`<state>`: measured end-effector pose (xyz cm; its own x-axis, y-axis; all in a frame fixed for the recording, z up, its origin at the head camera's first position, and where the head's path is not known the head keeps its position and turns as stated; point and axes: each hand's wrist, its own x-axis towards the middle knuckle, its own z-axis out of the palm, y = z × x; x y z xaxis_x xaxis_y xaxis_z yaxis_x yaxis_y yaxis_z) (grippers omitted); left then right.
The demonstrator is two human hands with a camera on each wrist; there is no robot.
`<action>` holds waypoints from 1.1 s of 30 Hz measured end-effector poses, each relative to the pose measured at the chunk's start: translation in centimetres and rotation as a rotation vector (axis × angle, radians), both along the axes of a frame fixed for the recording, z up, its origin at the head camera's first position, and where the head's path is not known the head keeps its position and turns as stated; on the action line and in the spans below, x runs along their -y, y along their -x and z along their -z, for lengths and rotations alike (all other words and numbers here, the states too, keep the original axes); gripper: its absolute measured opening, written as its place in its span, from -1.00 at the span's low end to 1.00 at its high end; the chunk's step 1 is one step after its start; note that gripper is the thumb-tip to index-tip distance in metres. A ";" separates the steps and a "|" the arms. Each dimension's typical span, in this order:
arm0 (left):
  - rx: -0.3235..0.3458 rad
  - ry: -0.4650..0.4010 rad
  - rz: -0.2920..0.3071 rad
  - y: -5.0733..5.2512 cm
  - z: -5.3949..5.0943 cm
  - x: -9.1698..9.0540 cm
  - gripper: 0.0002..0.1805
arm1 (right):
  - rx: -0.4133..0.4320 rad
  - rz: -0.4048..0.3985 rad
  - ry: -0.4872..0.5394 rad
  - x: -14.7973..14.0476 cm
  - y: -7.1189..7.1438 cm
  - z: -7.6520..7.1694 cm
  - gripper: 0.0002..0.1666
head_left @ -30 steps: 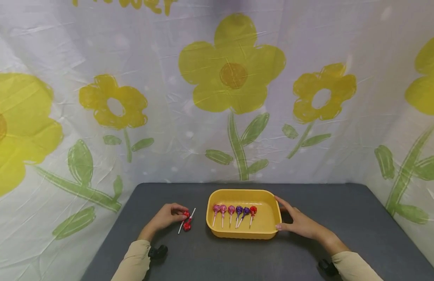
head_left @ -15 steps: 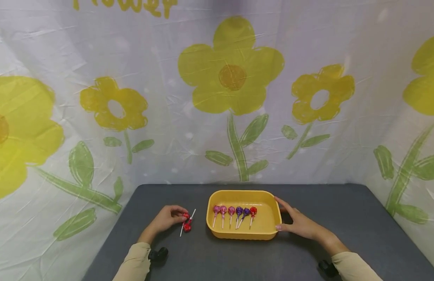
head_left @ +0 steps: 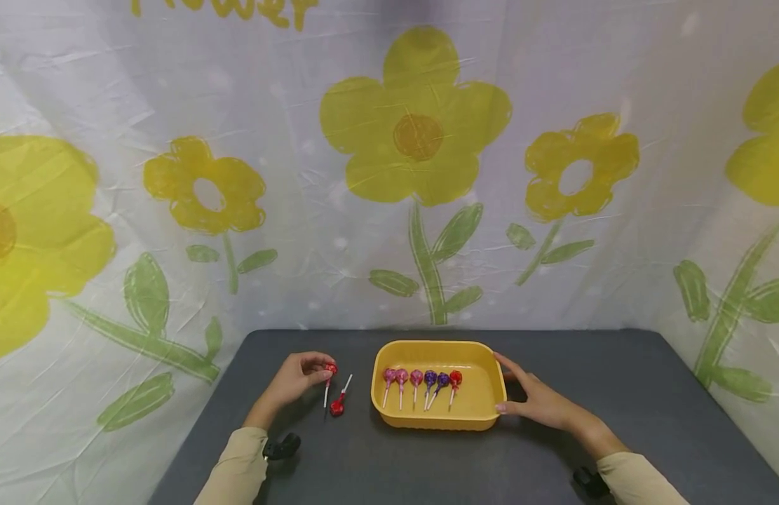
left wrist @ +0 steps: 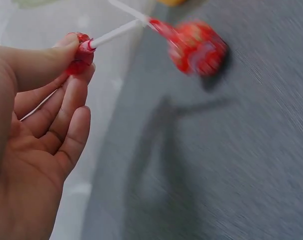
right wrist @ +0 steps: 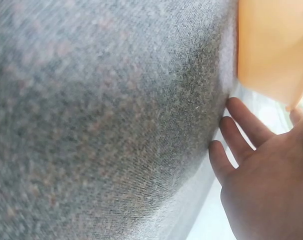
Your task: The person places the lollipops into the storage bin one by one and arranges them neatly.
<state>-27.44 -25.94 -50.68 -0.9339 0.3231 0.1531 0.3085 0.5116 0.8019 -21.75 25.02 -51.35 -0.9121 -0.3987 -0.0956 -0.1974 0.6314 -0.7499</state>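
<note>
My left hand (head_left: 292, 383) pinches a red-wrapped lollipop (head_left: 330, 367) by its candy end between thumb and fingers, its white stick hanging down above the table. In the left wrist view the pinched lollipop (left wrist: 80, 68) shows its stick pointing away. A second red lollipop (head_left: 336, 407) lies on the table just below and right of that hand. At the right end of the yellow tray (head_left: 480, 396), my right hand (head_left: 543, 404) touches the rim with outstretched thumb and index finger; its other fingers (right wrist: 236, 135) are spread beside the tray wall.
Inside the tray, pink lollipops (head_left: 401, 376), purple lollipops (head_left: 430, 379) and one red lollipop (head_left: 456, 379) lie in a row, sticks toward the front. The dark grey table (head_left: 389, 466) meets a flower-printed cloth (head_left: 339, 252) behind.
My left hand has lifted one red lollipop up and away from the other, so the two no longer cross. The right hand and tray have not visibly moved.
</note>
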 end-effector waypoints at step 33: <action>0.019 -0.069 0.248 3.1 -6.7 -14.0 -0.72 | -0.006 -0.005 -0.009 0.0 0.1 -0.1 0.13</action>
<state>-30.50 -11.93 -43.96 -0.8305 0.5317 0.1661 0.4022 0.3662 0.8391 -21.89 25.07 -51.23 -0.9108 -0.4022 -0.0935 -0.2052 0.6374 -0.7427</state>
